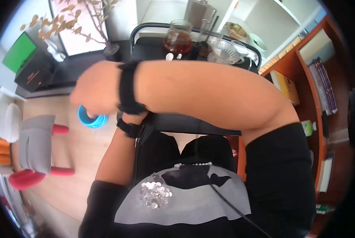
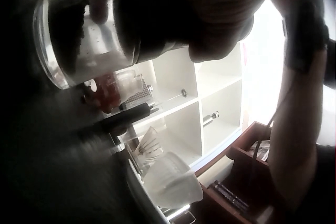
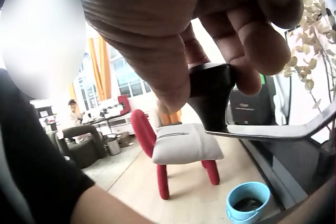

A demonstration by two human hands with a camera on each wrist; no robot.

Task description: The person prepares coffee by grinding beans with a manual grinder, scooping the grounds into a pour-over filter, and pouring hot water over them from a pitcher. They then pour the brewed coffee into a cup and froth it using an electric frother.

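My right forearm crosses in front of me to the left, and my right hand (image 1: 96,87) is above a small blue bucket (image 1: 93,123). In the right wrist view its thumb and fingers pinch a black flared piece (image 3: 212,90), from which a flat metal strip (image 3: 273,131) runs to the right; I cannot tell what kind of thing it is. My left hand (image 1: 134,118) is mostly hidden under the right wrist. The left wrist view shows it gripping a clear glass cylinder (image 2: 100,37), tipped on its side, with dark matter along its inner wall. The bucket holds something dark.
A black cart (image 1: 145,26) carries a glass jug of reddish-brown liquid (image 1: 180,41) and a clear ribbed glass vessel (image 1: 224,50). A grey seat with red legs (image 1: 35,143) stands on the floor at left. Wooden shelves (image 1: 300,65) rise at right. A plant (image 1: 72,25) is at the back.
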